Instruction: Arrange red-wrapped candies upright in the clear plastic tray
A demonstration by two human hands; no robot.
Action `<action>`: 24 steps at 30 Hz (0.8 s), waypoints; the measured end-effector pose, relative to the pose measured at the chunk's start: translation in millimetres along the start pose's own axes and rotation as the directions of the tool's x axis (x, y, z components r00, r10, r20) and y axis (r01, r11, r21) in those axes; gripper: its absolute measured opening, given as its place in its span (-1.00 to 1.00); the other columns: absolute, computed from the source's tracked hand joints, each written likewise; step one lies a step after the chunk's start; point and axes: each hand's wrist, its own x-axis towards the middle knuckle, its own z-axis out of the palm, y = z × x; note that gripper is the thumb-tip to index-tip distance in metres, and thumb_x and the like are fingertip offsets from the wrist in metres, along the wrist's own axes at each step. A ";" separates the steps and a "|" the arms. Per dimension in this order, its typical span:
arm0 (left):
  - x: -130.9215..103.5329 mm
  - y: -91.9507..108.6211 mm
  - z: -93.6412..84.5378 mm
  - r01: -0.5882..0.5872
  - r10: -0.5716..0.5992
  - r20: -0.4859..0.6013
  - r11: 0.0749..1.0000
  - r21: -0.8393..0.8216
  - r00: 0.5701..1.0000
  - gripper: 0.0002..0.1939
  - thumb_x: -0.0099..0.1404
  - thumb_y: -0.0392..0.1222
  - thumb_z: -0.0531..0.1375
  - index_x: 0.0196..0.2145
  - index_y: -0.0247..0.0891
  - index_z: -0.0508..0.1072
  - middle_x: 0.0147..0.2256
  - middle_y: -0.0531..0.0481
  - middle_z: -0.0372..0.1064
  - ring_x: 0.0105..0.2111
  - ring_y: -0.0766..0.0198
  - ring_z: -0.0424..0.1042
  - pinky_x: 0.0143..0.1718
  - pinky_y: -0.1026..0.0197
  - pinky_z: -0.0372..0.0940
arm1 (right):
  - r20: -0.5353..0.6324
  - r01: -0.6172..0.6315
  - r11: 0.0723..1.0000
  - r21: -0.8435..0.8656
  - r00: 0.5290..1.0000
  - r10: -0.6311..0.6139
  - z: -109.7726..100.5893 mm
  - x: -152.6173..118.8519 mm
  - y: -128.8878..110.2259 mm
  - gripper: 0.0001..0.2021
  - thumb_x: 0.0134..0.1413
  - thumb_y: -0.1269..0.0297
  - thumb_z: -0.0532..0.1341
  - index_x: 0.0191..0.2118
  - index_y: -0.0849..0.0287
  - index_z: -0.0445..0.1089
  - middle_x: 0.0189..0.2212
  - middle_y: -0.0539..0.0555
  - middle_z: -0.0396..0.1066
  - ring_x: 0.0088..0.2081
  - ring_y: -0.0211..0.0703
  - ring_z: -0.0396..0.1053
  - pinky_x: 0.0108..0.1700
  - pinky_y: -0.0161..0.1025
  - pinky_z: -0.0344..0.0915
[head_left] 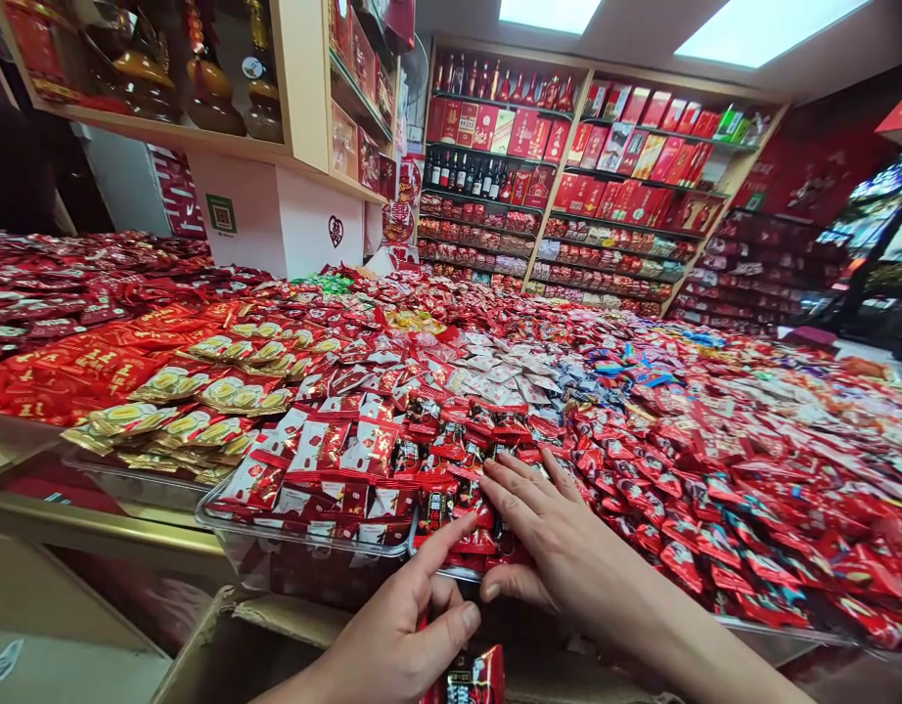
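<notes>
Two hands at the clear tray (304, 540): left hand (399, 636) pinching a red-black candy packet (474, 677), right hand (550, 543) spread flat, ungripping, on packets (451, 489) inside it.

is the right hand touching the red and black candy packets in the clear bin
Touching. The head view shows the right hand lying flat on the candy packets, fingers pressed onto them, in the clear bin.
</notes>
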 end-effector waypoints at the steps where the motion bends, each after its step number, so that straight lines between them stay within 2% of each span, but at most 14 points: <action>1: 0.7 -0.8 -0.1 -0.004 0.004 -0.006 1.000 0.006 1.000 -0.11 0.20 0.01 0.14 0.29 -0.39 -0.23 -0.57 0.21 0.06 -0.54 0.33 0.00 -0.44 0.22 -0.03 | -0.002 0.010 1.000 0.002 1.000 -0.010 -0.5 0.9 0.4 -0.11 0.02 -0.31 -0.21 0.24 0.36 0.00 0.25 0.24 -0.04 0.27 0.17 -0.10 0.20 0.35 -0.17; 4: 3.1 -2.5 0.5 0.019 -0.018 -0.004 0.998 0.063 1.000 -0.08 0.22 -0.12 0.11 0.29 -0.37 -0.44 -0.58 0.23 0.07 -0.56 0.34 -0.01 -0.48 0.23 -0.04 | -0.017 0.047 0.999 0.021 0.999 -0.046 0.8 3.8 2.6 -0.08 -0.02 -0.34 -0.19 0.26 0.34 -0.07 0.27 0.18 -0.09 0.29 0.14 -0.17 0.21 0.33 -0.22; 9: 3.9 0.7 1.5 0.048 -0.053 0.014 0.968 0.248 0.998 -0.17 0.21 -0.29 0.07 0.30 -0.33 -0.34 -0.57 0.23 0.09 -0.55 0.33 0.04 -0.44 0.23 0.04 | -0.026 0.019 0.999 0.028 0.999 -0.018 4.5 7.0 8.4 -0.13 0.03 -0.31 -0.21 0.26 0.31 -0.04 0.28 0.13 -0.10 0.30 0.08 -0.22 0.23 0.28 -0.32; 14: 1.8 1.5 -1.3 0.013 -0.026 0.036 0.954 0.300 0.999 -0.17 0.22 -0.29 0.06 0.29 -0.34 -0.37 -0.55 0.21 0.11 -0.54 0.32 0.06 -0.43 0.24 0.05 | -0.043 0.025 1.000 0.001 0.999 -0.025 3.1 8.1 10.7 -0.19 0.11 -0.24 -0.19 0.24 0.36 0.01 0.26 0.17 -0.07 0.29 0.10 -0.20 0.23 0.28 -0.26; 17: 1.4 -0.3 -2.0 -0.006 -0.009 0.047 0.954 0.298 0.999 -0.16 0.22 -0.28 0.06 0.29 -0.36 -0.38 -0.54 0.21 0.11 -0.53 0.32 0.06 -0.42 0.24 0.06 | -0.051 0.056 0.997 -0.047 0.997 -0.058 5.7 5.6 7.1 -0.19 0.08 -0.24 -0.10 0.23 0.39 0.04 0.24 0.21 -0.01 0.27 0.18 -0.11 0.19 0.34 -0.13; 20: 1.4 -2.7 -2.3 -0.041 0.026 0.057 0.959 0.281 0.998 -0.19 0.22 -0.28 0.04 0.30 -0.34 -0.34 -0.54 0.20 0.10 -0.52 0.31 0.07 -0.40 0.23 0.06 | -0.134 0.083 0.992 -0.094 0.986 -0.095 15.8 0.4 1.6 -0.33 0.15 -0.10 -0.01 0.21 0.33 0.08 0.22 0.15 0.07 0.25 0.17 -0.03 0.16 0.34 -0.01; 24: 0.9 -2.8 -2.6 -0.049 0.036 0.046 0.951 0.305 0.998 -0.18 0.22 -0.29 0.04 0.30 -0.31 -0.37 -0.53 0.19 0.11 -0.52 0.30 0.07 -0.39 0.22 0.07 | -0.240 0.056 0.995 -0.077 0.968 -0.074 28.3 -6.0 -3.6 -0.50 0.22 0.02 -0.03 0.14 0.22 0.22 0.18 0.05 0.19 0.22 0.13 0.05 0.14 0.33 0.07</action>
